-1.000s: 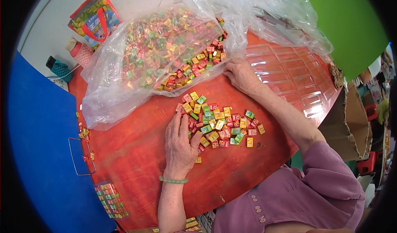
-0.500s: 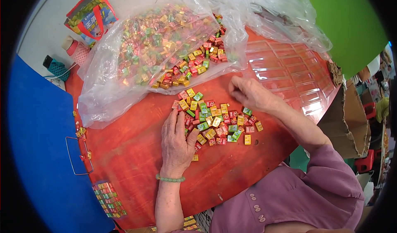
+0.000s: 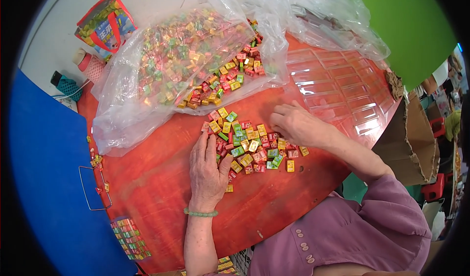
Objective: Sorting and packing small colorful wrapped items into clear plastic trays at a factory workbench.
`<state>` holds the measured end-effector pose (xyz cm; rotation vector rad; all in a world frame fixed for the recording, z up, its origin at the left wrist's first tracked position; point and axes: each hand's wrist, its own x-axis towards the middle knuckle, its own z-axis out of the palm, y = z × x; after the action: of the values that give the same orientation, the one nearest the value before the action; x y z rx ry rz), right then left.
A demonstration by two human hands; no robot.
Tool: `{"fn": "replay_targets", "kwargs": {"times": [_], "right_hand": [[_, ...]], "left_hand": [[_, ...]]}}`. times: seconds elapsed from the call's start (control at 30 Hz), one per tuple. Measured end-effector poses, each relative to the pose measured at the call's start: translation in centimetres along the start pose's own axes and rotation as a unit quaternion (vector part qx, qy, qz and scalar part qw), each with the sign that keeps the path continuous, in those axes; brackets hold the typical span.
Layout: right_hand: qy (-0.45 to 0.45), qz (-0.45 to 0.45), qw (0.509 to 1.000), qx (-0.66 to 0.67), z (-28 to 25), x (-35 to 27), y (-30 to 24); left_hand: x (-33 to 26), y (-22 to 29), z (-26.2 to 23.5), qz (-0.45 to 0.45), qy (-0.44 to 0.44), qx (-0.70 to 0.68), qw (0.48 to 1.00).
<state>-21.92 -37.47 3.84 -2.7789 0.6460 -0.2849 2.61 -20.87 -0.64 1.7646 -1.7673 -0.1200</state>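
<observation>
A loose pile of small box-shaped wrapped sweets (image 3: pixel 249 141) in red, yellow, green and pink lies on the red table (image 3: pixel 161 188). My left hand (image 3: pixel 208 171), with a green bead bracelet at its wrist, rests palm down against the pile's left side. Its fingers are stretched out and nothing shows in them. Over the pile's upper right edge, my right hand (image 3: pixel 296 124) has its fingers curled down; whatever its fingertips hold is hidden. Behind the pile, a large clear plastic bag (image 3: pixel 191 56) full of the same sweets spills some from its mouth.
A clear plastic tray with rectangular compartments (image 3: pixel 342 82) lies at the right. Two bottles in knitted covers (image 3: pixel 90 65) and a printed carry bag (image 3: pixel 107 24) stand back left. A filled block of sweets (image 3: pixel 130 238) sits near left. A cardboard box (image 3: pixel 406 141) stands beyond the table's right edge.
My right hand has come down and slightly nearer, from above the table to the pile's upper right edge. My left hand stays against the pile. The whole view has shifted slightly.
</observation>
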Motion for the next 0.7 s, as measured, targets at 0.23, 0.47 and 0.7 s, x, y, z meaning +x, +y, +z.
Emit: {"fn": "replay_targets", "kwargs": {"times": [0.23, 0.47, 0.7], "right_hand": [[-0.118, 0.174, 0.978, 0.009, -11.1, -13.7, -0.9], [-0.133, 0.252, 0.958, -0.034, -15.6, -19.0, -0.1], [0.046, -0.025, 0.985, 0.164, -7.2, 1.8, 0.9]], "left_hand": [[-0.6, -0.5, -0.1, -0.004, 0.007, -0.002, 1.000], [0.4, 0.6, -0.5, 0.009, 0.006, 0.007, 1.000], [-0.2, -0.1, -0.1, -0.004, 0.011, -0.011, 1.000]]}}
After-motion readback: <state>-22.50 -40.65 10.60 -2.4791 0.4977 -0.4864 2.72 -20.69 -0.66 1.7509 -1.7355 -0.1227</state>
